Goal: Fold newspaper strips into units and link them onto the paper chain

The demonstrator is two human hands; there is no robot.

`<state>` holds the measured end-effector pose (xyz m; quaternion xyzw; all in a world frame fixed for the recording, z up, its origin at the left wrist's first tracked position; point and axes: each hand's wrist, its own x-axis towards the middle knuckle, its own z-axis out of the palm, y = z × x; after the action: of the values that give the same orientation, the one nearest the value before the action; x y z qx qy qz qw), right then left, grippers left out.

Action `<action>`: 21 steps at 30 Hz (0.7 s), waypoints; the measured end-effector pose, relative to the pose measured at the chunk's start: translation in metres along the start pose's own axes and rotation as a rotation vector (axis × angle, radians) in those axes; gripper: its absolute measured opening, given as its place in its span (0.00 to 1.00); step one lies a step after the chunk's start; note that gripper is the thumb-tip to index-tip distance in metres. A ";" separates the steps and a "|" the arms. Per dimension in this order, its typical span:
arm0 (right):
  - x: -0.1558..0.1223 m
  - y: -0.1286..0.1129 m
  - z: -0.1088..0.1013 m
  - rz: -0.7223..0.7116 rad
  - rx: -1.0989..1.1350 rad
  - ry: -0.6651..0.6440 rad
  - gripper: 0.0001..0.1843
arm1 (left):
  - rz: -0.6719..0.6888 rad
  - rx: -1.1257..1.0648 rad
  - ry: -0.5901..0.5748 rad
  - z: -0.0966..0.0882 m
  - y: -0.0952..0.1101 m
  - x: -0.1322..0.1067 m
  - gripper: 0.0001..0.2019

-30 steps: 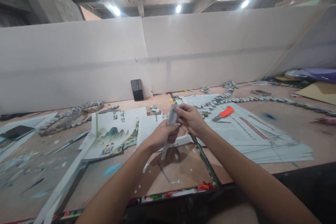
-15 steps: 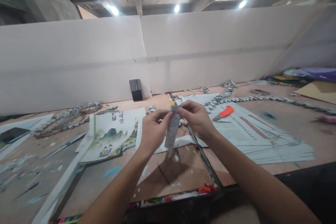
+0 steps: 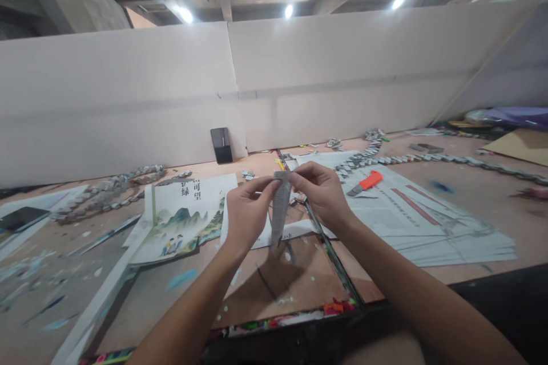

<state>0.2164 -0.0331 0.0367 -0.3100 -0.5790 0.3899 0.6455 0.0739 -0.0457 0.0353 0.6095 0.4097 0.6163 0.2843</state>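
Observation:
A narrow folded newspaper strip [image 3: 279, 214] hangs upright between my two hands above the table. My left hand [image 3: 247, 212] pinches its top edge from the left with thumb and fingertips. From the right, my right hand [image 3: 320, 193] pinches the same top end, fingers curled. The strip's lower end dangles free over the brown table [image 3: 274, 279].
A newspaper page with a landscape picture [image 3: 184, 214] lies to the left, more sheets [image 3: 411, 211] to the right with an orange utility knife [image 3: 363, 182] on them. Chains of folded paper links [image 3: 428, 159] run along the back. A dark phone [image 3: 221, 145] leans on the white partition.
My left hand slid up from the strip's middle to its top end, meeting the right hand. The strip now hangs straighter.

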 end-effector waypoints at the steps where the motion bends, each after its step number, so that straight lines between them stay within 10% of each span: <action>1: 0.000 0.000 0.000 0.005 0.002 0.002 0.08 | -0.004 0.002 -0.001 0.000 0.000 0.000 0.08; 21: 0.002 0.000 -0.001 0.016 -0.053 -0.055 0.12 | -0.001 0.048 -0.036 -0.002 0.002 0.000 0.08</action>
<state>0.2179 -0.0317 0.0376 -0.3208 -0.6041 0.3878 0.6178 0.0723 -0.0465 0.0371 0.6268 0.4197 0.5951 0.2772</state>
